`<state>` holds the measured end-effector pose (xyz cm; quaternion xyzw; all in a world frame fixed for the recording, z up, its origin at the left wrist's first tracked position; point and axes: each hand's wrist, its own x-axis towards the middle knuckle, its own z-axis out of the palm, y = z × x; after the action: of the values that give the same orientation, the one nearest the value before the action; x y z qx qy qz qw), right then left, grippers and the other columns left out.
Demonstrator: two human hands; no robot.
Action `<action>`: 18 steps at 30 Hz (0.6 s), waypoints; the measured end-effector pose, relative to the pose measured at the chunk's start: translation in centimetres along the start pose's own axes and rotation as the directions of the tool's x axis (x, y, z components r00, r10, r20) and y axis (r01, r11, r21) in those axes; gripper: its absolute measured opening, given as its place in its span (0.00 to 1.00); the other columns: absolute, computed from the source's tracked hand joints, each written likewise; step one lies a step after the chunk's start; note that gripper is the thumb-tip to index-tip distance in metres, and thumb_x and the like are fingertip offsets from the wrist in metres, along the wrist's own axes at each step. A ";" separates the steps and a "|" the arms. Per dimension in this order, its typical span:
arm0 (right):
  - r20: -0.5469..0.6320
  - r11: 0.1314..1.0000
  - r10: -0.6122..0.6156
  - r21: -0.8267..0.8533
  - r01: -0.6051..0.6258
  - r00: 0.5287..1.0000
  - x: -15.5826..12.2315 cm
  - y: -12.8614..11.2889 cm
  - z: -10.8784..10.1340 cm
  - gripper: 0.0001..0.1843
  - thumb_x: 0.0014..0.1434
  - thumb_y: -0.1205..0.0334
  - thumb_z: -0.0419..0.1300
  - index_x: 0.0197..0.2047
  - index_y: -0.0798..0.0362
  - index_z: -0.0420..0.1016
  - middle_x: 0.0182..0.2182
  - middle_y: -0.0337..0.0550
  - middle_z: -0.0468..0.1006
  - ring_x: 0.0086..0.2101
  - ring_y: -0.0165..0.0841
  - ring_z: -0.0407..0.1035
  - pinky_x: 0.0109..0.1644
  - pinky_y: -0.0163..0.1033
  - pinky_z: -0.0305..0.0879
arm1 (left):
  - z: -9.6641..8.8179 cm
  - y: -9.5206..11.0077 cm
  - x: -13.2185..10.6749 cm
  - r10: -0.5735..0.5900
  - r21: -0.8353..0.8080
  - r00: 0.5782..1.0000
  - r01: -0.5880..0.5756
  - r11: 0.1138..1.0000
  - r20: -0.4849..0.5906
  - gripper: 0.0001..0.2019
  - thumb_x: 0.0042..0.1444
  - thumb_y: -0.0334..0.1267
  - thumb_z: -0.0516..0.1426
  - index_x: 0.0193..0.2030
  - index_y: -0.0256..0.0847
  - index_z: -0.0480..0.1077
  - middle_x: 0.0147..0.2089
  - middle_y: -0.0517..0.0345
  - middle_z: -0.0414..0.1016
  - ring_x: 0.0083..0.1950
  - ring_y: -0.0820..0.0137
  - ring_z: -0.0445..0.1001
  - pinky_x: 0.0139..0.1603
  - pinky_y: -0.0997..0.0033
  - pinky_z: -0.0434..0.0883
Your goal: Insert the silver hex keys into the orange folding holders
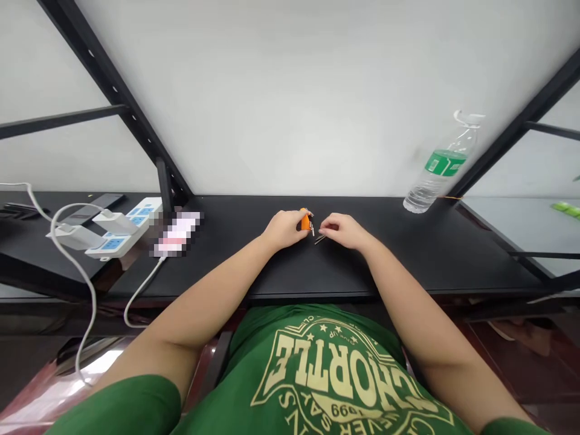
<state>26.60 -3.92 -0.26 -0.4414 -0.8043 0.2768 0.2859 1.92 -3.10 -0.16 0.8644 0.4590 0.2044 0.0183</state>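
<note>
Nearest me, at the bottom of the frame, is the green cotton T-shirt with cream lettering (335, 374), close against the straight near edge of the long matte-black tabletop (226, 223). At the centre of the frame, over that surface, I have the left hand (284, 229) with thumb and fingers clamped on a small bright-orange block with thin metal pieces (306, 221). Just beside it, the right hand (345, 231) has thumb and fingertips together, apparently on slim dark metal rods (319, 240). I'd judge the block light and stiff, best gripped by its broad orange sides; the rods look rigid, smooth and easy to let slip, so I'd pinch them mid-length. I have most sideways room right of the hands, up to the clear plastic bottle with a green label (446, 163); leftward, the pixelated flat rectangle (179, 234) limits me. Behind, the plain white wall (281, 109) bounds the far edge.
</note>
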 end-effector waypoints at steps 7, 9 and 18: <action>0.265 0.912 0.066 -0.408 0.049 0.962 -0.7 -0.4 -1.3 0.08 0.63 0.70 0.61 0.36 0.51 0.81 0.47 0.46 0.76 0.49 0.41 0.71 0.58 0.49 0.61 | 0.2 -0.5 0.1 -0.079 0.010 0.995 0.078 0.997 0.067 0.12 0.60 0.44 0.62 0.49 0.46 0.77 0.43 0.57 0.84 0.42 0.61 0.81 0.40 0.65 0.71; 0.270 0.898 0.073 -0.437 0.055 0.960 -0.7 -1.0 -1.1 0.07 0.63 0.70 0.60 0.36 0.52 0.79 0.46 0.46 0.76 0.48 0.40 0.71 0.56 0.48 0.60 | 0.2 -0.4 0.1 -0.063 0.015 0.995 0.062 0.998 0.073 0.15 0.60 0.43 0.62 0.54 0.47 0.78 0.46 0.56 0.85 0.44 0.61 0.82 0.42 0.65 0.72; 0.249 0.841 0.093 -0.538 0.057 0.964 -0.8 -1.6 -0.9 0.08 0.64 0.70 0.59 0.34 0.52 0.78 0.44 0.46 0.78 0.47 0.40 0.72 0.53 0.46 0.57 | 0.5 -0.5 -0.1 -0.038 0.043 0.996 0.035 0.998 0.080 0.22 0.61 0.43 0.62 0.63 0.47 0.76 0.52 0.55 0.85 0.48 0.58 0.83 0.46 0.63 0.75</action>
<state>26.67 -5.22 1.29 -0.4705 -0.8762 0.0979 0.0370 1.67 -2.79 -0.71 0.8636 0.4777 0.1594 0.0226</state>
